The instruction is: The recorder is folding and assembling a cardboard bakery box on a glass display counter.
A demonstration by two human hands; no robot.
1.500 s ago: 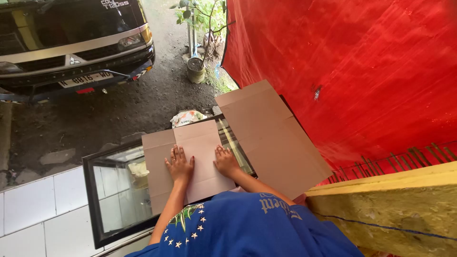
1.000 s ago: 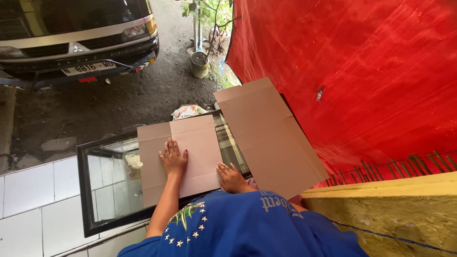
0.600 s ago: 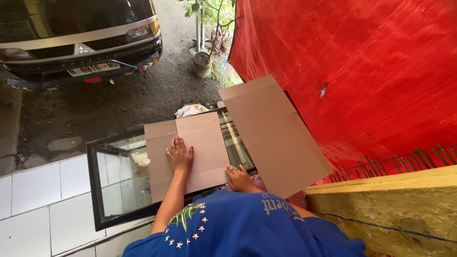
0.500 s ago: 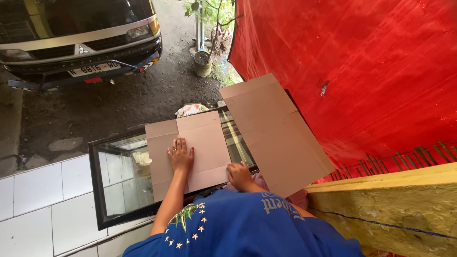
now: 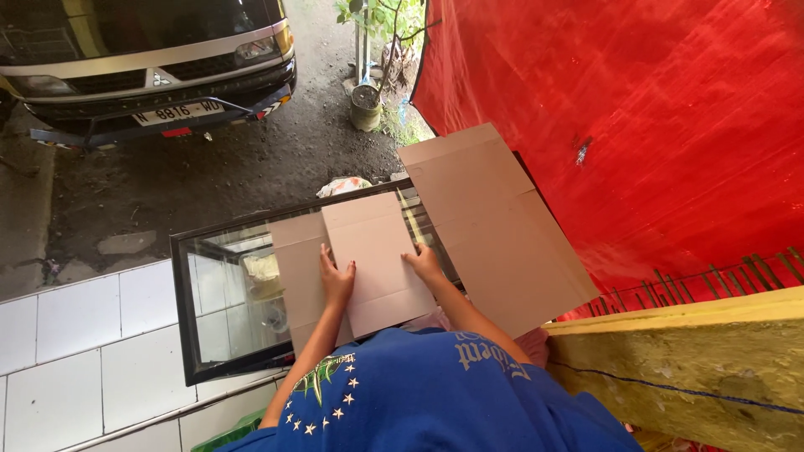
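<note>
A small brown cardboard sheet [image 5: 368, 259] lies flat on top of a black-framed glass tank [image 5: 219, 301]. My left hand [image 5: 336, 279] rests palm down on its left part, over a second cardboard piece [image 5: 300, 268] beneath. My right hand [image 5: 425, 264] holds the sheet's right edge. A larger cardboard panel [image 5: 494, 226] lies to the right, over the tank's far end.
A red tarpaulin [image 5: 636, 125] hangs at the right. A yellow concrete ledge [image 5: 695, 360] runs along the lower right. White tiles [image 5: 67, 351] lie at the lower left. A parked vehicle [image 5: 142, 67] and a potted plant [image 5: 365, 92] stand beyond on dark ground.
My right hand has moved from the sheet's near edge up to its right edge. My left hand stays flat on the cardboard. More of the glass tank shows.
</note>
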